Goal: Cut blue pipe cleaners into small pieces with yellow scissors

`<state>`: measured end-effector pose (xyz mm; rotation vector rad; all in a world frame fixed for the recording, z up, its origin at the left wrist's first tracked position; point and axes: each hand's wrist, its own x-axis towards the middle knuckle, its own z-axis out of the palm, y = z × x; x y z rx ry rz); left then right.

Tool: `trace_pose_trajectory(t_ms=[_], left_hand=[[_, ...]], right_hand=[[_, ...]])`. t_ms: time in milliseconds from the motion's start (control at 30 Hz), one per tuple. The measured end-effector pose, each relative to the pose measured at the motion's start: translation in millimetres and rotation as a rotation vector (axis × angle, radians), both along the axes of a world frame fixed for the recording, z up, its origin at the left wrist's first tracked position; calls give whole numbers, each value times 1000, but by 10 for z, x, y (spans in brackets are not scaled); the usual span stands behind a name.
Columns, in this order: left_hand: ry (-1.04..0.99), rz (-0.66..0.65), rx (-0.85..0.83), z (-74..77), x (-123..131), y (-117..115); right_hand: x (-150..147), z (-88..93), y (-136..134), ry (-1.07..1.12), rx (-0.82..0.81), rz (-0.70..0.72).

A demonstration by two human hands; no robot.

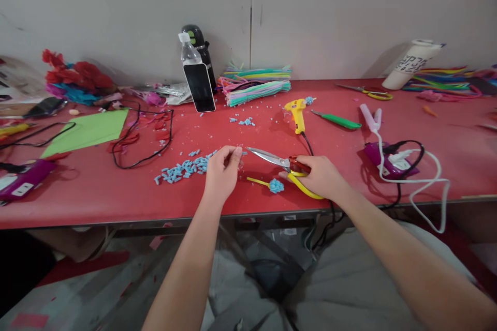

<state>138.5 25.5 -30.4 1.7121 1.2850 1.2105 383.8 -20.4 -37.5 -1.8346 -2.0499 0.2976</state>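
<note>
My right hand (318, 176) grips the yellow and red handles of a pair of scissors (272, 159), whose blades point left toward my left hand. My left hand (222, 170) is pinched shut at the blade tips on something small that I cannot make out. A heap of short light-blue cut pieces (186, 168) lies on the red table (116, 191) just left of that hand. A small blue pompom on a yellow stem (272, 184) rests on the table between my hands.
A yellow glue gun (297, 114) and a green-handled tool (337, 121) lie behind the scissors. A phone (199, 88) leans on bottles beside bundled pipe cleaners (256, 88). Black cables (143, 139), green paper (91, 129), purple devices and white cable (411, 170) flank me.
</note>
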Motion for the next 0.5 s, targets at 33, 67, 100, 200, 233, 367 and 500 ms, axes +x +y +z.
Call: trace_pose_trajectory(t_ms=[33, 67, 100, 200, 233, 367, 500], left_hand=[[4, 1, 7, 2, 1, 2], [8, 2, 13, 4, 3, 4], [8, 4, 21, 6, 5, 6], [-2, 3, 26, 13, 14, 7], [-6, 1, 22, 15, 16, 7], [-15, -2, 13, 19, 19, 8], [-16, -17, 6, 16, 15, 20]], right_hand=[[-1, 2, -3, 8, 0, 4], [-2, 5, -5, 15, -1, 11], [-4, 9, -7, 21, -4, 17], [-12, 17, -9, 14, -9, 22], [-14, 16, -9, 6, -7, 16], [-17, 6, -6, -16, -5, 5], [-6, -2, -3, -18, -13, 3]])
